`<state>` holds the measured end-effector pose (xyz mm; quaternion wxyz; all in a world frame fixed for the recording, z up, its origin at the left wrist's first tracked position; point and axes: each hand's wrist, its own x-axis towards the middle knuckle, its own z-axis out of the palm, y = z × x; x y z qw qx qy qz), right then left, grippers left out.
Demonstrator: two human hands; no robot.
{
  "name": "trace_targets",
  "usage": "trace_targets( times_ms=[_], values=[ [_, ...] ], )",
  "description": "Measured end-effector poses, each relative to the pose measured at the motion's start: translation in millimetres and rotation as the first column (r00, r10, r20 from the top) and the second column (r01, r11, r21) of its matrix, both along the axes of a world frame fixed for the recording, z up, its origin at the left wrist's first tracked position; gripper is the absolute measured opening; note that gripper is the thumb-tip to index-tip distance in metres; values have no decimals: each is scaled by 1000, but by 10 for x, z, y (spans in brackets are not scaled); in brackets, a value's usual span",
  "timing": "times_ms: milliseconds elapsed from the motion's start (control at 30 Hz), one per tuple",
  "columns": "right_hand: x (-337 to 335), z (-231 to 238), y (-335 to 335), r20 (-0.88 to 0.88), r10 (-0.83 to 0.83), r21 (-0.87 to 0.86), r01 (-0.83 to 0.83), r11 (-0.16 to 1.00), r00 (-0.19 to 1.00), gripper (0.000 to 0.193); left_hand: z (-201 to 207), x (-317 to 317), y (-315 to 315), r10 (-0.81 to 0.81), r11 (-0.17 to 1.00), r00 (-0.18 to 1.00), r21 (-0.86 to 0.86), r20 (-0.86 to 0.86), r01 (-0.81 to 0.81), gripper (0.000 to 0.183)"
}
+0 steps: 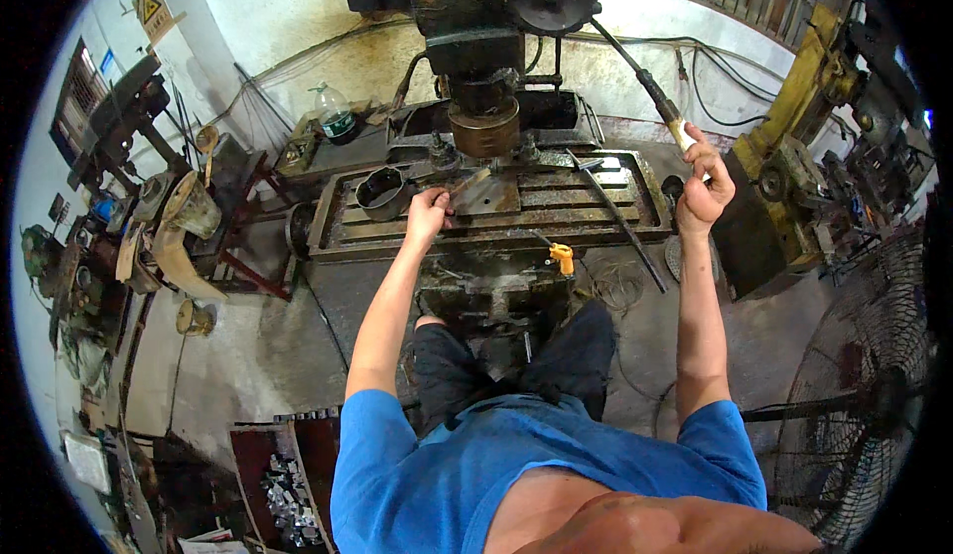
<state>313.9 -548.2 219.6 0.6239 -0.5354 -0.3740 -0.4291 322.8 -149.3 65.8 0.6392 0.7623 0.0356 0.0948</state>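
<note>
My right hand [707, 185] is raised, its fingers closed round the pale grip at the end of a long lever [643, 77] that slants down from the drill-like machine's head [467, 18]. My left hand [429, 214] is over the worktable [342, 231], pinching a small brush-like stick [471, 181] that points toward the spindle [484, 129]. Beside that hand stands a dark, open metal pot [383, 197]. A long metal bar [625, 228] lies slantwise across the table's right part, overhanging its front edge. What sits under the spindle is hard to make out.
A yellow-handled tool [562, 258] is at the table's front edge. A large fan [864, 385] stands close on my right. A tray of small metal parts [288, 499] is at lower left. A plastic bottle [336, 115] stands behind; a yellow machine [784, 167] stands right.
</note>
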Motion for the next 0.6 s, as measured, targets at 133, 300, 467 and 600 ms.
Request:
trace_targets(
  times_ms=[133,300,467,600],
  values=[
    [-12,-51,-24,-37,-53,-13,53,999,998,9,75,-15,-110,69,997,998,-35,-13,-69,27],
    [-13,50,-68,-29,-28,-62,26,998,999,9,14,14,-75,81,996,996,-22,25,-81,29],
    [-63,178,-115,-50,-102,-112,96,989,994,9,75,-45,-113,64,997,997,35,33,-66,30],
    [-93,264,-79,-51,-147,-142,139,980,988,9,46,-51,-122,45,999,998,-31,39,-43,31]
  ],
)
